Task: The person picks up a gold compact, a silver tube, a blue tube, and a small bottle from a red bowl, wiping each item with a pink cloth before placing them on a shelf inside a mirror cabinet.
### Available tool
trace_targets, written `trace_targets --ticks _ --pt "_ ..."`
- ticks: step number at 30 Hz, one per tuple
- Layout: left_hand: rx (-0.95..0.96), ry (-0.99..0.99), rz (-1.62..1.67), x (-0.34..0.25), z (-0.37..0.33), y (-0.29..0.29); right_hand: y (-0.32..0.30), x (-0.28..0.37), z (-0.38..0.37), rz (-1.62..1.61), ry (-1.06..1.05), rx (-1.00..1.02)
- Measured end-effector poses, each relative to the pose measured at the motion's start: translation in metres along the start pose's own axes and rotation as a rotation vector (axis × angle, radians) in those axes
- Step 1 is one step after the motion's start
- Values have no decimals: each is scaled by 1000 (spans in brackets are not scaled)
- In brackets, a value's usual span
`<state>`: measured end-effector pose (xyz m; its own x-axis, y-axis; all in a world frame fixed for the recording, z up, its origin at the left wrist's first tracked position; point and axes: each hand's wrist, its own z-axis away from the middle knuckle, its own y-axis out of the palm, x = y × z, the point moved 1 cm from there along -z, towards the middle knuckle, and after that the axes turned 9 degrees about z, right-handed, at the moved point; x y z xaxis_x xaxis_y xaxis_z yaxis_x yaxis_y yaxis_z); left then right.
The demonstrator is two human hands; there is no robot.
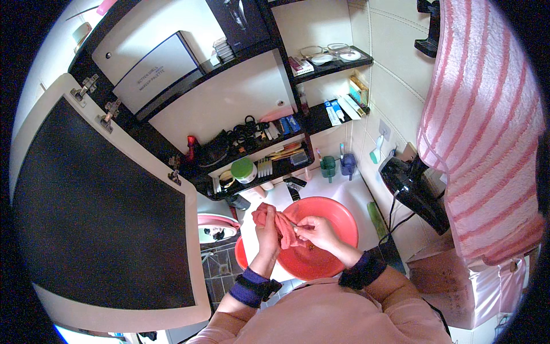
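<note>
A bunched red cloth (285, 230) is gripped in my left hand (267, 236), its folds rising above the thumb and hanging down beside the fingers. My right hand (318, 231) is closed in a pinch against the cloth's right side. Something thin and dark shows at those fingertips, too small to name. Both hands are over a round red basin (342, 218) on the white counter. Small dark bits lie in the basin below the right hand.
An open mirrored cabinet door (103, 206) stands at the left. Shelves hold a green-lidded jar (243, 170) and toiletries. Green (327, 166) and blue cups (348, 164) stand behind the basin. A black hair dryer (415, 189) and striped pink towel (487, 126) hang at the right.
</note>
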<state>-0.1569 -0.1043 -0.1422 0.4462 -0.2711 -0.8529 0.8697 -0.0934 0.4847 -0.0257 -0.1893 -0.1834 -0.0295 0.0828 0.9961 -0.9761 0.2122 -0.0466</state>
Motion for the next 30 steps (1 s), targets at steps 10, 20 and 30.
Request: trace_targets --ticks 10,20,30 --pt "128 -38 190 9 8 0 -7 -3 1 -57 -68 -7" --pt "171 -26 -112 30 25 9 -10 -5 3 113 -196 -192" --pt "191 211 -553 18 21 18 -13 17 10 329 -205 -272"
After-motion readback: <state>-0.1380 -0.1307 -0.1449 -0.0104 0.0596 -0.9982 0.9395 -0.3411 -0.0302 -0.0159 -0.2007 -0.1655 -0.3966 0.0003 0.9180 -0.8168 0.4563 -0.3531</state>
